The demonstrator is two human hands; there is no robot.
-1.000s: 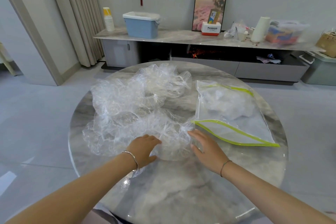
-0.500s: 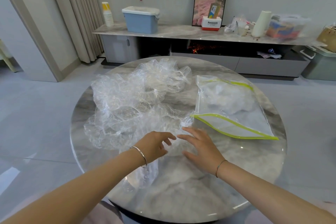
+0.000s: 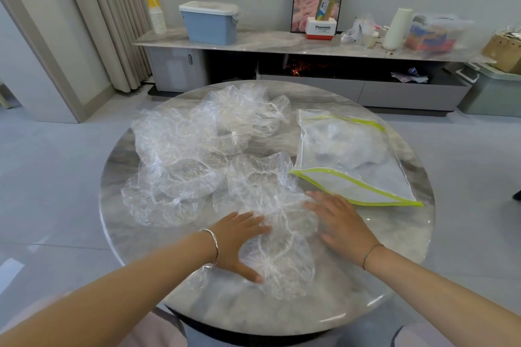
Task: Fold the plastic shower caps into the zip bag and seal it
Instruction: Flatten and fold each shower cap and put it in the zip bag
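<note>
Zip bag (image 3: 363,166) lies unsealed on the table's (image 3: 394,262) right side, some plastic already inside. Left hand (image 3: 239,242) and right hand (image 3: 341,220), fingers straight, press the nearest shower cap (image 3: 270,205) flat. Remaining caps (image 3: 183,158) lie loose; folding, bagging and sealing are judged still ahead.

Silver bangle (image 3: 213,248) near left hand (image 3: 239,242), thin cord bracelet (image 3: 370,253) near right hand (image 3: 342,222)
</note>
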